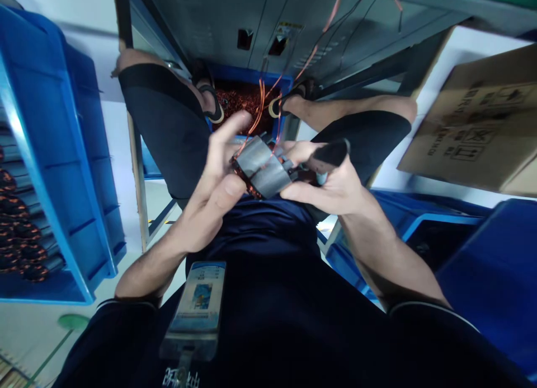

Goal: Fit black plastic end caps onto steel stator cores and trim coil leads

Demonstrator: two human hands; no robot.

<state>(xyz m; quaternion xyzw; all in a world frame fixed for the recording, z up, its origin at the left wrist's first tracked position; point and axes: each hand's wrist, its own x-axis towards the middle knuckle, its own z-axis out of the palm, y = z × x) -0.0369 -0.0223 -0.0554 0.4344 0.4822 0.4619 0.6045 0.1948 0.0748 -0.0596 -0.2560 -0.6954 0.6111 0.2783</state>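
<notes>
A grey motor stator (263, 167) with copper windings at its end is held in front of my lap. My left hand (216, 189) grips its left end, thumb below and index finger stretched out above. Loose copper wires (260, 105) rise from the stator. My right hand (342, 183) is closed round a black-handled tool (335, 153) at the stator's right side, with fingertips at or near the stator. Fingers cover much of the tool, so its exact kind is unclear.
Between my feet stands a blue bin (235, 73) with copper wire scraps. A blue crate (79, 209) at left holds several stators. A cardboard box (474, 125) and blue bins (495, 265) are at right. A grey cabinet (218, 18) stands ahead.
</notes>
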